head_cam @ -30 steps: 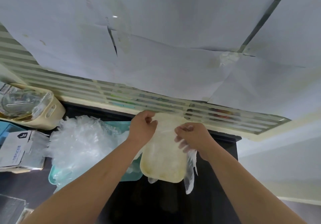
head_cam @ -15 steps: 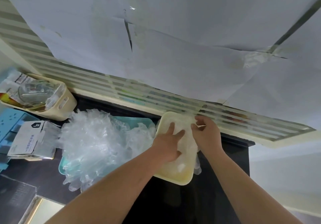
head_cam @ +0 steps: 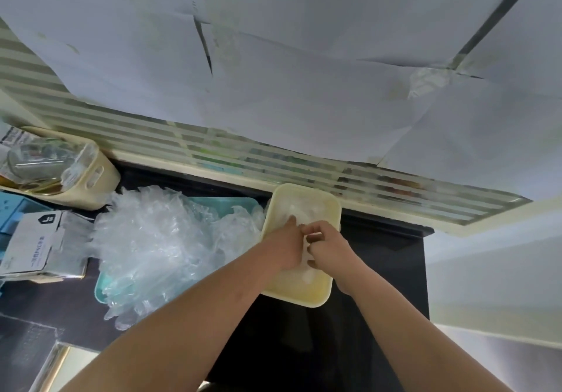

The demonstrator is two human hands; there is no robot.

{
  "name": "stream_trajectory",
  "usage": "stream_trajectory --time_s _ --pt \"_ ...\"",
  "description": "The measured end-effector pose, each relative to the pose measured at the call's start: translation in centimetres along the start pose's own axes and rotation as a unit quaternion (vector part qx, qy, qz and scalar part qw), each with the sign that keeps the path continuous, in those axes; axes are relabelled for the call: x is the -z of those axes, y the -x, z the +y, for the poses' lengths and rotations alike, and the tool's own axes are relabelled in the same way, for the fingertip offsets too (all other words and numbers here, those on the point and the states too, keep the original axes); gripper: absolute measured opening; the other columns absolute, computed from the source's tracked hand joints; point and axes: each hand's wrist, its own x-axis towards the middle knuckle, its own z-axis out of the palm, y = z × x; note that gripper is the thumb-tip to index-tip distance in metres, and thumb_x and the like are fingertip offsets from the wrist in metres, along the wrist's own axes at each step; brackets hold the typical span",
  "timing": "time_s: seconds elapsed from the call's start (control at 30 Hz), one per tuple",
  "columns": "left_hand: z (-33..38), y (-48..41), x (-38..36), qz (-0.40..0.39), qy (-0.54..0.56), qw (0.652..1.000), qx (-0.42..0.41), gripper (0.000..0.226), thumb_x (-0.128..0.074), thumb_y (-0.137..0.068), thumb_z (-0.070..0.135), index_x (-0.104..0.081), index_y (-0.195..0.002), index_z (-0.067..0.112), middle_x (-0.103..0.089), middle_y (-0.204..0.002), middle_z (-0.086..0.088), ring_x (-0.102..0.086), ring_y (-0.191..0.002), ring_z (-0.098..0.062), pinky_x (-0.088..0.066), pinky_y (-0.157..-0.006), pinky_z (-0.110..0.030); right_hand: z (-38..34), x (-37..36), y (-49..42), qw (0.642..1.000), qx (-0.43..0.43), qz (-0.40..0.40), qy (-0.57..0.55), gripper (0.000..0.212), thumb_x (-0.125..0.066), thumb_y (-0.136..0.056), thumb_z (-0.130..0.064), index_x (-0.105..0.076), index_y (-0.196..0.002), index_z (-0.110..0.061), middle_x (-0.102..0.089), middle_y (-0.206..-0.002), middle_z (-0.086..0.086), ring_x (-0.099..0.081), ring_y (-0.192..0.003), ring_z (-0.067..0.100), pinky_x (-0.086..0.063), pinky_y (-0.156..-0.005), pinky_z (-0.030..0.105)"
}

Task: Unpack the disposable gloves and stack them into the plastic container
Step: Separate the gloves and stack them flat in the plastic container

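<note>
A cream plastic container (head_cam: pixel 304 192) lies on the black counter near the back ledge, with clear disposable gloves (head_cam: pixel 299 209) stacked inside. My left hand (head_cam: pixel 281 247) presses flat on the gloves in the container, fingers pointing away from me. Right beside it, touching it, my right hand (head_cam: pixel 330 248) has its fingers curled and pinches the glove plastic over the container's middle. A big loose pile of clear gloves (head_cam: pixel 158 239) lies on a teal tray (head_cam: pixel 226 204) just left of the container.
An opened white glove box (head_cam: pixel 32 247) lies at the far left. Behind it stands a cream basket (head_cam: pixel 94 178) holding a glass jar. The black counter (head_cam: pixel 383 257) ends at the right, beyond the container. A striped ledge runs along the back.
The glove held above the container has been laid into it. My left hand went from gripping to pressing flat, and my right hand moved toward the container's middle with its fingers curled.
</note>
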Motion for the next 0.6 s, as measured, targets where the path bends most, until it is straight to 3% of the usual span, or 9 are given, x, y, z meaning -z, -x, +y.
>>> stream_trajectory --time_s 0.1,0.17,0.2,0.27,0.33,0.43,0.5,0.6 --pt "-1.5 4.4 1.1 0.119 0.114 0.986 -0.015 0.052 -0.054 -0.101 0.004 -0.048 -0.152 0.018 -0.048 -0.152 -0.002 -0.051 -0.135 -0.022 -0.039 -0.112 -0.029 -0.3 -1.4 -1.5 0.997 -0.066 -0.015 0.047 0.048 -0.045 -0.100 -0.004 -0.053 -0.145 -0.018 -0.055 -0.132 0.005 -0.056 -0.122 0.029 -0.050 -0.111 0.047" --pt "-2.8 6.9 1.2 0.261 0.190 0.946 -0.026 0.034 -0.057 -0.100 0.007 -0.067 -0.132 0.016 -0.065 -0.131 -0.003 -0.061 -0.111 -0.015 -0.046 -0.103 -0.025 -0.4 -2.2 -2.1 0.993 -0.092 -0.037 0.068 0.048 -0.048 -0.102 -0.012 -0.050 -0.149 -0.017 -0.055 -0.132 0.005 -0.056 -0.120 0.030 -0.050 -0.109 0.046" --pt "-3.8 7.7 1.0 0.329 0.211 0.920 -0.020 0.027 -0.060 -0.098 0.006 -0.073 -0.120 0.014 -0.069 -0.119 -0.004 -0.061 -0.097 -0.010 -0.050 -0.095 -0.025 -0.4 -2.6 -2.3 0.991 -0.091 -0.040 0.084 0.046 -0.050 -0.102 -0.017 -0.052 -0.148 -0.015 -0.057 -0.131 0.005 -0.057 -0.118 0.030 -0.050 -0.107 0.044" --pt "-6.5 8.7 -0.1 0.380 0.227 0.896 0.030 0.019 -0.062 -0.097 0.006 -0.075 -0.108 0.013 -0.068 -0.109 -0.002 -0.057 -0.085 -0.007 -0.050 -0.084 -0.020 -0.5 -3.5 -2.3 0.987 -0.069 -0.032 0.142 0.045 -0.051 -0.104 -0.024 -0.054 -0.147 -0.013 -0.058 -0.137 0.007 -0.057 -0.120 0.030 -0.049 -0.106 0.042" --pt "-8.8 9.3 -1.6 0.336 0.209 0.914 0.088 0.018 -0.061 -0.099 0.012 -0.073 -0.111 0.016 -0.062 -0.119 0.001 -0.059 -0.090 -0.009 -0.045 -0.087 -0.015 -0.7 -4.2 -1.6 0.970 -0.010 0.012 0.242 0.046 -0.050 -0.107 -0.030 -0.052 -0.150 -0.015 -0.055 -0.145 0.005 -0.056 -0.128 0.027 -0.048 -0.103 0.037" --pt "-11.1 9.1 -4.8 0.215 0.155 0.956 0.129 0.022 -0.057 -0.102 0.018 -0.069 -0.122 0.019 -0.050 -0.148 -0.003 -0.062 -0.113 -0.019 -0.047 -0.100 -0.023 -1.4 -5.3 0.4 0.929 0.093 0.122 0.338 0.035 -0.050 -0.108 -0.033 -0.062 -0.139 -0.022 -0.056 -0.137 0.000 -0.057 -0.123 0.021 -0.049 -0.090 0.034" --pt "-11.9 8.6 -6.8 0.149 0.135 0.972 0.118 0.032 -0.057 -0.103 0.021 -0.062 -0.134 0.021 -0.030 -0.165 -0.006 -0.051 -0.137 -0.024 -0.039 -0.111 -0.028 -1.4 -6.3 1.3 0.928 0.139 0.150 0.312 0.027 -0.052 -0.107 -0.032 -0.067 -0.127 -0.024 -0.059 -0.126 -0.004 -0.060 -0.113 0.019 -0.049 -0.084 0.030" --pt "-11.9 7.9 -8.1 0.094 0.134 0.983 0.089 0.045 -0.063 -0.100 0.030 -0.057 -0.144 0.020 -0.034 -0.164 -0.005 -0.027 -0.153 -0.030 -0.021 -0.124 -0.036 -1.2 -7.4 2.3 0.944 0.167 0.156 0.238 0.015 -0.057 -0.105 -0.031 -0.071 -0.109 -0.027 -0.063 -0.113 -0.010 -0.063 -0.092 0.011 -0.046 -0.079 0.022"
